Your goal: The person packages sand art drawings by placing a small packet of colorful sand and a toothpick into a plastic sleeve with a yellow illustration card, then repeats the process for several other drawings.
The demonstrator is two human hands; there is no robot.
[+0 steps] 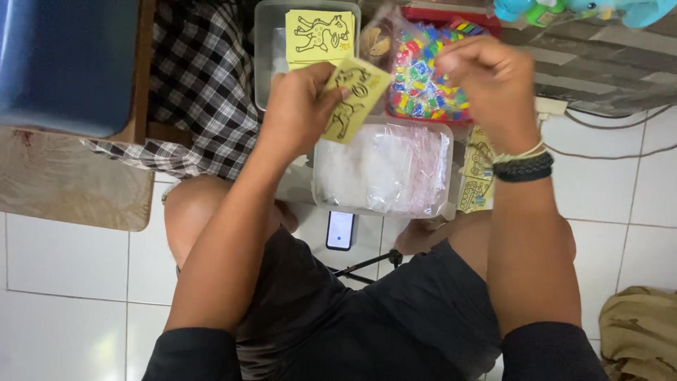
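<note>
My left hand (300, 106) holds a yellow card with a black line drawing of an animal (355, 99), tilted, above a clear tub of small plastic bags (384, 169). My right hand (486, 85) is raised to the right of the card, fingers pinched together and blurred; whether something small sits in them cannot be told. It hovers over a clear bag of small multicoloured pieces (423, 77). A dark beaded bracelet (523, 168) circles the right wrist.
A grey tub (271, 42) holds more yellow drawing cards (319, 35). More printed cards (476, 176) lie right of the bag tub. A phone (340, 230) rests on the white tiled floor between my knees. Checked cloth (201, 85) and a blue seat (67, 60) are at left.
</note>
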